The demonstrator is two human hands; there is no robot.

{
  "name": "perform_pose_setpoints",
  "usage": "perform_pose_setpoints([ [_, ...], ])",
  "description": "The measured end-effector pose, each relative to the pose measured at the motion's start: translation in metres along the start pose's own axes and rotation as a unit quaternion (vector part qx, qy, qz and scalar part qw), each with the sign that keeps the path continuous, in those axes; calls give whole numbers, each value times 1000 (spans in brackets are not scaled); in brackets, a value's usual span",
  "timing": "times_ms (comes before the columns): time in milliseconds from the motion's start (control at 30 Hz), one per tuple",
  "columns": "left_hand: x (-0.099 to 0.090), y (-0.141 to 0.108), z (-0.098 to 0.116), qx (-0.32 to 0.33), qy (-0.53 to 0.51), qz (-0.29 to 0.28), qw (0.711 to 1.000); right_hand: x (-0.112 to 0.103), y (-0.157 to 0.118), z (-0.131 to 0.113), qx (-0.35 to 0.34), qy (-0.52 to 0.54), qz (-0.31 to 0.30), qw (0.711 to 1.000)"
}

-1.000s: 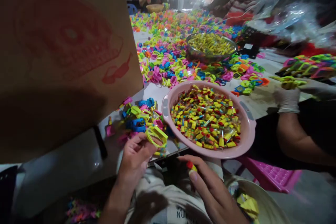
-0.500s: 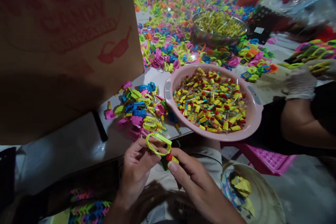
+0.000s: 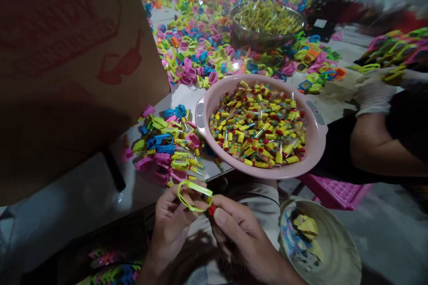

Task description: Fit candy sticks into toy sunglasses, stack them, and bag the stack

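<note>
My left hand (image 3: 170,218) is closed on a yellow-green toy watch (image 3: 197,188), its strap forming a loop above the fingertips. Pinched between thumb and fingers of my right hand (image 3: 239,229) is a small candy tube, mostly hidden, with its red cap (image 3: 211,209) showing. That cap meets the right-hand edge of the watch; whether it is inserted cannot be seen. Just beyond my hands lies a small pile of toy watches (image 3: 163,140) in pink, blue and yellow, mixed with candy tubes. A pink basin (image 3: 199,113) full of yellow-labelled tubes with red caps stands to its right.
A large cardboard box (image 3: 80,98) fills the left. Behind spreads a heap of colourful toy watches (image 3: 190,31) around a metal bowl (image 3: 267,38) of yellow pieces. A co-worker's gloved hand (image 3: 374,93) is at right, above a pink stool (image 3: 337,189) and a waste bucket (image 3: 347,240).
The camera view has shifted slightly. Less of the tube shows, its red cap now nearer the watch edge. Both hands keep their hold.
</note>
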State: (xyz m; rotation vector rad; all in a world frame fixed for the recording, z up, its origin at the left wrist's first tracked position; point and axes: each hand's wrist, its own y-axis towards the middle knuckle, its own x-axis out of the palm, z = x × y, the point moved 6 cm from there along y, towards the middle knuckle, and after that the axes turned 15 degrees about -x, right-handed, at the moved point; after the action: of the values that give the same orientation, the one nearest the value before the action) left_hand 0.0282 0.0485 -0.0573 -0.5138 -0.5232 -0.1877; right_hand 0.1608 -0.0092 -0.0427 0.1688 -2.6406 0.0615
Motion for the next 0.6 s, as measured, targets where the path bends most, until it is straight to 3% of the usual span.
perform_pose_setpoints([
  [133,-2,3,-8,-15,-11,-23,1000,-4,1,0,-8,-13,-1,1000],
  [433,-3,4,-18,-15,27,-11,999,-6,0,7,-7,23,42,999],
  [533,-6,6,-11,-2,68,-6,998,-10,-2,11,2,17,34,999],
  [600,-7,4,4,45,132,31,990,-20,-2,13,6,14,52,999],
])
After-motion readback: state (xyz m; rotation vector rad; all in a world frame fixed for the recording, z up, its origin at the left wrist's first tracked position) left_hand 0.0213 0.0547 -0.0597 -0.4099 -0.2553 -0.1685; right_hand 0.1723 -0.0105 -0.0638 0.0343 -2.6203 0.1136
